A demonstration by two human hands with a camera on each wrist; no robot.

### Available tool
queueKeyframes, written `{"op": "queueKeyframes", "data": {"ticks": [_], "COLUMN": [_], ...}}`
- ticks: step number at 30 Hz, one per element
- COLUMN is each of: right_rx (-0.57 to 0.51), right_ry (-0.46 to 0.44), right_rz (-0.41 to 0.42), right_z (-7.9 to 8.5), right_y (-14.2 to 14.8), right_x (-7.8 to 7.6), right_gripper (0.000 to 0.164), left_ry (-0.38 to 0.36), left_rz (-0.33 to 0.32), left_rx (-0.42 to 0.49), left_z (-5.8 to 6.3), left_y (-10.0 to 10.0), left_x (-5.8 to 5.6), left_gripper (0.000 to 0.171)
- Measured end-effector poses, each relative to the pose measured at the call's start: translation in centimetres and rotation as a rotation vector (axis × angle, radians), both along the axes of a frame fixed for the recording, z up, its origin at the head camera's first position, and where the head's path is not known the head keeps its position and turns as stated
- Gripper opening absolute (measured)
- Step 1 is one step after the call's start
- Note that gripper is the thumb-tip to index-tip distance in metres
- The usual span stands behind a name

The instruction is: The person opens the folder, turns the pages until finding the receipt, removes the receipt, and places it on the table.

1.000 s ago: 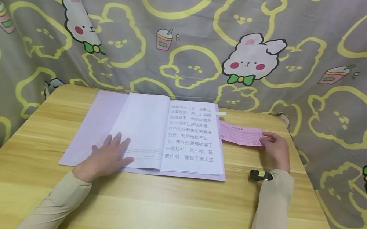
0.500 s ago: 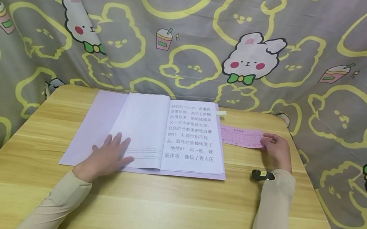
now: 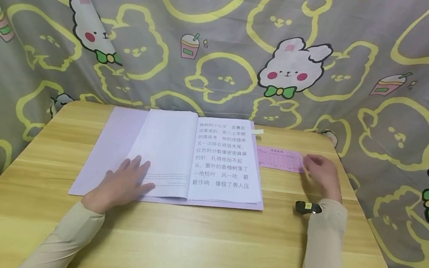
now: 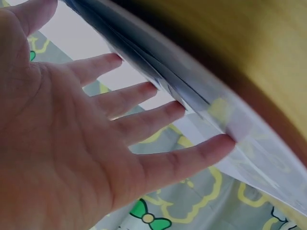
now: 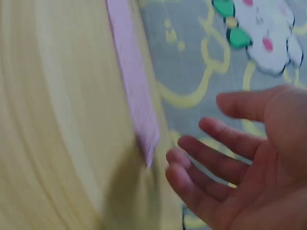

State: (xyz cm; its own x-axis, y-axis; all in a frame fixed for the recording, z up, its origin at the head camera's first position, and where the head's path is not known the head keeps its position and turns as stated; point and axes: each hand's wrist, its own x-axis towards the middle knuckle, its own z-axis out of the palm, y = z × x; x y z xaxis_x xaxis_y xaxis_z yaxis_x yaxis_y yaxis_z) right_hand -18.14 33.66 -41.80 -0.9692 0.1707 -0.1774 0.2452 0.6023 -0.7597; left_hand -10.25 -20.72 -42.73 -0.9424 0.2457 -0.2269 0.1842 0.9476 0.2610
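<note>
An open book (image 3: pixel 218 194) with a lilac cover (image 3: pixel 98 153) lies on the wooden table, large printed characters on its right page. My left hand (image 3: pixel 122 185) rests on the left side with fingers spread, touching the white left page and the cover. In the left wrist view the fingertips (image 4: pixel 223 142) meet the paper. A pink printed slip (image 3: pixel 279 159) lies against the book's right edge; whether its left end is tucked under cannot be told. My right hand (image 3: pixel 323 174) is just beyond the slip's right end, its loosely bent fingers apart from it in the right wrist view.
A pale paper tab (image 3: pixel 257 131) sticks out from the book's upper right edge. A black strap device (image 3: pixel 308 207) sits at my right wrist. Behind the wooden table (image 3: pixel 207 245) hangs a grey patterned curtain (image 3: pixel 224 35).
My right hand has let go of the pink slip, which it pinched at the right end earlier. The slip now lies flatter. The left hand stays on the book.
</note>
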Motion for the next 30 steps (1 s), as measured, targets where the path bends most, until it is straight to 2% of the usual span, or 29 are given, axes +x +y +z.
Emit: {"op": "queueKeyframes", "data": {"ticks": [3, 7, 11, 15, 19, 22, 25, 30], "right_rx": [-0.019, 0.058, 0.149, 0.151, 0.184, 0.26, 0.335, 0.421], "right_ry": [0.001, 0.008, 0.059, 0.122, 0.137, 0.144, 0.154, 0.149], "right_rz": [0.092, 0.241, 0.425, 0.581, 0.666, 0.714, 0.737, 0.757], "right_z": [0.7, 1.2, 0.9, 0.2, -0.5, -0.9, -0.9, -0.7], "right_y": [-1.5, -3.8, -5.6, -6.5, -7.3, -7.8, -8.1, -8.4], "right_x": [0.1, 1.0, 2.6, 4.7, 6.3, 7.1, 7.7, 8.4], "right_gripper": [0.062, 0.058, 0.049, 0.041, 0.04, 0.042, 0.042, 0.04], "left_ry": [0.031, 0.072, 0.082, 0.124, 0.221, 0.29, 0.312, 0.336], "left_rz": [-0.017, -0.03, 0.01, 0.053, 0.072, 0.099, 0.159, 0.294], "left_rx": [0.005, 0.072, 0.163, 0.202, 0.196, 0.184, 0.211, 0.263], "left_z": [0.0, 0.2, 0.7, 1.0, 0.6, 0.3, 0.1, 0.4], "left_y": [-0.7, -2.0, -3.5, -5.3, -7.3, -8.5, -9.2, -10.0], "left_x": [0.2, 0.8, 1.4, 2.1, 3.0, 3.7, 4.2, 4.4], "left_gripper": [0.075, 0.075, 0.076, 0.073, 0.064, 0.059, 0.058, 0.054]}}
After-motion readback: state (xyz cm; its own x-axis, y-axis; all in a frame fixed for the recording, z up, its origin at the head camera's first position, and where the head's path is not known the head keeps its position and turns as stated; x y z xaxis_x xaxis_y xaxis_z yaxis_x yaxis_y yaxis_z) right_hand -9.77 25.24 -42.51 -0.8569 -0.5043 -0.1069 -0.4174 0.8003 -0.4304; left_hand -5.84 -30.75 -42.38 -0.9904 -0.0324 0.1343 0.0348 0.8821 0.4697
